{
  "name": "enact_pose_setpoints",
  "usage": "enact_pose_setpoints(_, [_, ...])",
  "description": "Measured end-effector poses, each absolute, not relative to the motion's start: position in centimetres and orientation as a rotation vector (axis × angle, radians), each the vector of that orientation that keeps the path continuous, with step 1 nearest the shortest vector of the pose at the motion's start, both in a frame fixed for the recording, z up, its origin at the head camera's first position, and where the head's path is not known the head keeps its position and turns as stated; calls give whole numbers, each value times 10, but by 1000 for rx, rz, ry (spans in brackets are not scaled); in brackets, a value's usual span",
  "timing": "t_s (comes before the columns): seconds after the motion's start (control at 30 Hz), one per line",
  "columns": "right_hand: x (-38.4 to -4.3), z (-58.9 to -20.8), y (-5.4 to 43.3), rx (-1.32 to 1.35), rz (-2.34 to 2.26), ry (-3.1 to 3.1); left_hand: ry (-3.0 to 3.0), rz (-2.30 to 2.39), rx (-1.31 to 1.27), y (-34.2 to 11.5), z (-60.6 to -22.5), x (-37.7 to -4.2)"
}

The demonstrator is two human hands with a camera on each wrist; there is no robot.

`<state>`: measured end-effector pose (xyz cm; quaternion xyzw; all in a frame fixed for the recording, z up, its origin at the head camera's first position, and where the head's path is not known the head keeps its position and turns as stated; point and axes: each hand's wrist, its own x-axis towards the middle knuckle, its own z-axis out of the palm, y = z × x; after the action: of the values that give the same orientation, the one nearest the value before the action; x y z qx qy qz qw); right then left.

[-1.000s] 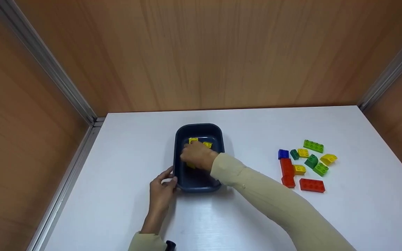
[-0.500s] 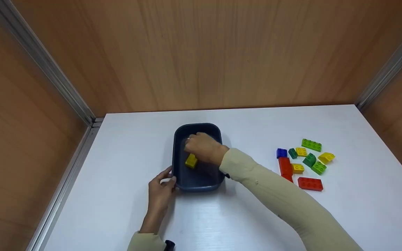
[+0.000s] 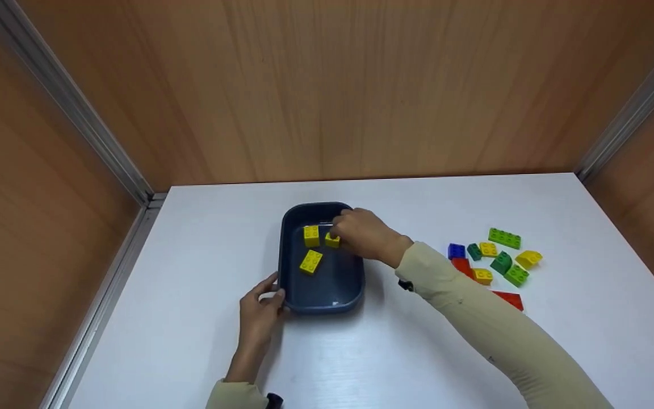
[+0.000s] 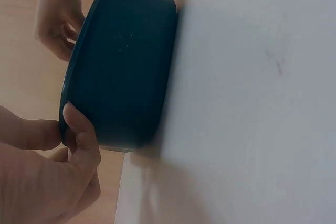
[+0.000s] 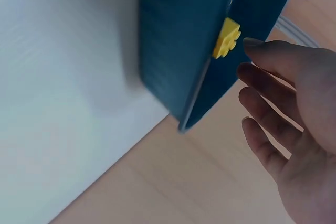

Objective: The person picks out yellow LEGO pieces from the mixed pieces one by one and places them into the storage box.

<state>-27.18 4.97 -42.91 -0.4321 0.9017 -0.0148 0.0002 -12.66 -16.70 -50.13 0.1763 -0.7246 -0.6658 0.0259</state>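
A dark blue tray (image 3: 322, 309) stands on the white table with yellow toy bricks inside. My left hand (image 3: 260, 315) grips its near-left rim, thumb and fingers on either side of the wall (image 4: 126, 61) in the left wrist view. Two yellow bricks, one at the back (image 3: 311, 236) and one nearer me (image 3: 310, 262), lie studs up on the left of the tray floor. Over the far right rim is my right hand (image 3: 367, 233), its fingertips overlapping a third yellow brick (image 3: 332, 240). The right wrist view shows its fingers (image 5: 270, 111) loosely bent with nothing between them.
To the right on the table lies a loose group of toy bricks: blue (image 3: 456, 251), red (image 3: 510, 299), yellow (image 3: 482, 276), dark green (image 3: 501, 262) and light green (image 3: 504, 238). My right sleeve (image 3: 491, 324) covers part of the red ones. Wood-grain panels (image 3: 327, 91) enclose the table.
My right hand has moved from the tray's middle to its right rim, its fingers loosening, and uncovered the yellow bricks. The left hand keeps its hold on the tray.
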Motion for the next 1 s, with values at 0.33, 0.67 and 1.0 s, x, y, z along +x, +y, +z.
enact_pose_setpoints(0.33, [-274,-433,85,-1257,-138,2900,-2226,-2047,536,-167,-501,-126])
enact_pose_setpoints(0.67, [-267,-441,112,-1260,-113,2947,-2226,-2031,559,-165,-502,-126])
enact_pose_setpoints(1.0, [-265,-446,144,-1175,-193,3000,-2228,-2053,570,-166,-500,-126])
